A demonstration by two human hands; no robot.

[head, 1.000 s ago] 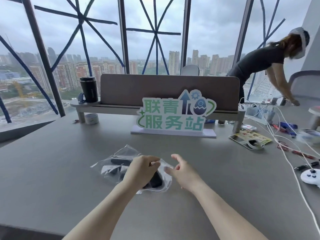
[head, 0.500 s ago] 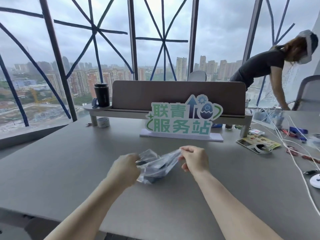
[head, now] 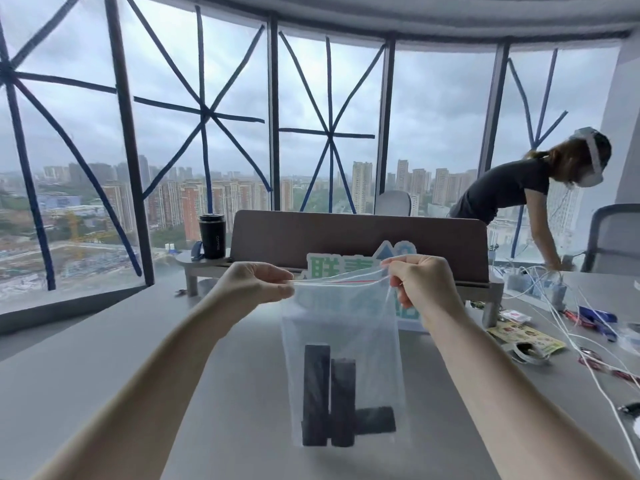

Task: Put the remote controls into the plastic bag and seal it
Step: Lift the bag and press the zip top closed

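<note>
A clear plastic bag (head: 341,323) with a red zip line hangs upright in the air above the grey table (head: 104,358). My left hand (head: 254,284) pinches its top left corner. My right hand (head: 420,282) pinches the top right corner, where the mouth still gapes slightly. Inside, at the bottom, sit three black remote controls: two stand upright side by side (head: 315,389) (head: 343,400), and a third (head: 375,420) lies crosswise behind them at the lower right.
A green-and-white sign (head: 332,268) stands behind the bag before a brown desk divider (head: 356,237). A black cup (head: 212,235) sits on a riser at the left. White cables, packets and small items (head: 530,336) crowd the right. A person (head: 512,195) bends over the far right.
Both hands have lifted the bag from the table and pulled its top edge taut; it now hangs straight with the remotes dropped to the bottom. The camera has tilted upward.
</note>
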